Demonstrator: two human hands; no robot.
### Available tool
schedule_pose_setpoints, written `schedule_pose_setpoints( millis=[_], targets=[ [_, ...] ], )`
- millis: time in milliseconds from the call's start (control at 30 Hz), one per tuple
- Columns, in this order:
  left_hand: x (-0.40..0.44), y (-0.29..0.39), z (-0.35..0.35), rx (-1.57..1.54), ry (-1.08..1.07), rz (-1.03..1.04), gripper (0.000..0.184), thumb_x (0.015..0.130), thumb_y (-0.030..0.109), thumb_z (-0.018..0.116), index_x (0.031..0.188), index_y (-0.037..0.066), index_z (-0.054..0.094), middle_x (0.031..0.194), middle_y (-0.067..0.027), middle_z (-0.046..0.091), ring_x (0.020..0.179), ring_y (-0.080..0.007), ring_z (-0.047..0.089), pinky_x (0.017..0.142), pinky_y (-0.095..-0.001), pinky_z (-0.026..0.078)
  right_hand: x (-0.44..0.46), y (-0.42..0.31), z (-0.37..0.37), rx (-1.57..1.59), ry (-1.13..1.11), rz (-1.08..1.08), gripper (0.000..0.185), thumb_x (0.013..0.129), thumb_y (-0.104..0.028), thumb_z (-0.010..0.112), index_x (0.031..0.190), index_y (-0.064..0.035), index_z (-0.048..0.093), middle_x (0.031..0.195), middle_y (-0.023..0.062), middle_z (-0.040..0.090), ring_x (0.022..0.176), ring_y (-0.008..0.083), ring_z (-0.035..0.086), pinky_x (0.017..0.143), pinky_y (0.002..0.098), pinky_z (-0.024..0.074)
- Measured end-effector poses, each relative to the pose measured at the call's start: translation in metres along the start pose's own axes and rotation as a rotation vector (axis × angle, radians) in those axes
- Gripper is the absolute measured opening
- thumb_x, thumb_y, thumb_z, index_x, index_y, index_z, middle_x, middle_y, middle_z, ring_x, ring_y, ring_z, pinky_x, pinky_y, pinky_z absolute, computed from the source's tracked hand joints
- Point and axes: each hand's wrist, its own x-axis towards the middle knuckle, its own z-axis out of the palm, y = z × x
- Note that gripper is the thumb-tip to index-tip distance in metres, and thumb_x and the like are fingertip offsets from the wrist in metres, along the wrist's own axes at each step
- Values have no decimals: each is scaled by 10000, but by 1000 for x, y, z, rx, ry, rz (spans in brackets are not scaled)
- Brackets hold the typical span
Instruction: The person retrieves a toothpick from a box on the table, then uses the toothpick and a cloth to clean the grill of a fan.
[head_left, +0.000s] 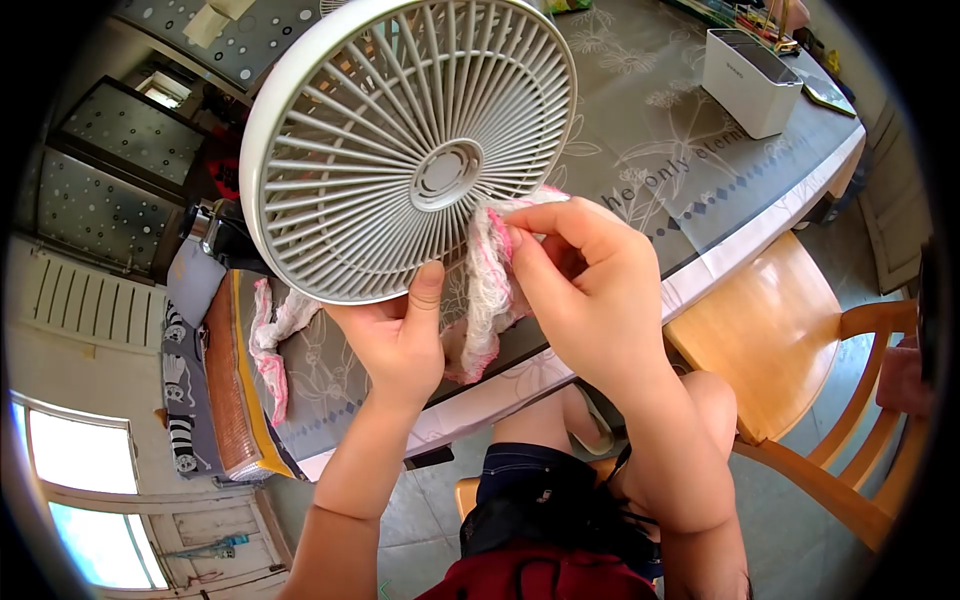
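Observation:
A round fan grille with a white rim (262,190) and grey spokes is held up above the table. My left hand (400,335) grips its lower edge, with the thumb lying on the spokes. My right hand (590,270) pinches a white mesh cloth with pink edging (487,285), which hangs down in front of the grille's lower right part. Another white and pink cloth (268,345) lies on the table to the left, below the rim.
The table (640,140) has a grey flowered cover. A white box (750,85) stands on it at the back right. A wooden chair (765,335) is at the right. Past the table's left end is a seat with a patterned cover (190,390).

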Motion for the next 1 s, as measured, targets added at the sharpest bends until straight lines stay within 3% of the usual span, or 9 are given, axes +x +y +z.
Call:
schedule_pose_setpoints(
  millis=[100,167,200,267,500,600,700,867,1000],
  targets=[
    [0,3,-1,32,-12,-31,571,909,18,653,1366,4,311,1309,-120,502,1154,-183,526,1027,-346,391,-3,6,0,-220,45,-156,111,861,14,614,947,27,683,701,33,610,577,59,544,525,220,434],
    [0,2,0,13,-19,-22,576,908,16,652,1370,9,307,1308,-120,503,1153,-184,527,1028,-346,390,-3,6,5,-140,82,-173,83,811,-33,657,877,15,677,711,140,605,625,282,583,602,363,454],
    [0,1,0,-3,-22,-12,581,908,14,652,1373,14,304,1308,-120,503,1153,-185,528,1029,-346,389,-2,8,5,-140,85,-174,83,811,-33,657,877,15,677,711,140,605,625,282,583,602,363,454],
    [-1,0,-1,17,-30,-8,583,912,16,647,1378,16,296,1315,-123,502,1156,-189,533,1025,-347,398,-1,12,6,-147,81,-214,96,863,14,625,944,33,674,730,41,597,603,73,563,545,229,447],
    [-1,1,-3,24,-37,-27,564,919,28,641,1370,7,302,1306,-130,509,1146,-196,548,1012,-356,425,3,11,4,-5,-1,-153,101,908,22,584,980,47,650,825,35,596,671,69,568,586,218,457],
    [-4,-6,-3,5,7,-37,542,926,43,639,1357,3,314,1295,-131,517,1134,-191,554,995,-348,437,6,15,4,182,-39,-61,95,878,-16,625,957,25,660,806,89,625,732,168,593,652,284,469],
    [-2,-7,-8,6,41,-54,510,939,64,627,1346,0,325,1286,-131,522,1124,-184,556,976,-335,448,5,19,5,396,-192,59,131,944,-13,566,1050,24,632,928,28,659,841,80,595,745,241,494],
    [7,-6,-9,-79,68,-99,573,919,36,643,1352,1,269,1277,-128,490,1096,-170,536,966,-313,422,1,23,7,484,-212,186,125,958,-30,557,1040,24,635,916,17,659,807,66,583,731,227,483],
    [4,-11,-14,-39,31,-74,551,952,73,604,1397,46,280,1340,-117,483,1176,-205,536,989,-379,462,1,22,8,445,-176,130,124,951,-32,566,1032,23,642,890,20,658,762,65,579,669,229,479]
  ],
)
